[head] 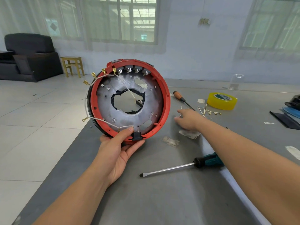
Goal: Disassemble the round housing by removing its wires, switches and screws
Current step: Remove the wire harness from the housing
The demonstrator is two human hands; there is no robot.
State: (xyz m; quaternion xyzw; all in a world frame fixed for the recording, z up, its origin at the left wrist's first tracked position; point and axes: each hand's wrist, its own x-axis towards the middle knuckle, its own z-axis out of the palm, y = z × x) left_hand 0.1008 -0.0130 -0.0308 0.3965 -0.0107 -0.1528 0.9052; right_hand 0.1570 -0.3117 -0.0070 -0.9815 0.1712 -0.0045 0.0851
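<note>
The right hand [188, 118] reaches across the grey table [162, 200] with its back to the camera, so its fingertips and anything beneath them are hard to make out; the fingers look extended and spread, gripping nothing visible. A small wire piece [181, 108] lies just beyond its fingers. The teal-handled flat screwdriver [180, 166] has the end of its handle hidden under the right forearm. Dark items at the table's right edge are cut off by the frame.

The left hand [117, 149] grips the round red housing [129, 99] at its 6 o'clock rim, thumb on the inner face beside a black connector [137, 136], fingers curled behind and mostly hidden. The housing stands upright above the table's left edge, directly above the hand, its open face toward the camera. Four black switches [134, 70] sit inside the rim at 12 o'clock. White wires [103, 121] with brass terminals [94, 75] spill out from 9 to 11 o'clock.

An orange-handled screwdriver [182, 99] lies at 3 o'clock from the housing, with loose removed wires [211, 112] and a yellow tape roll [222, 101] farther right.
</note>
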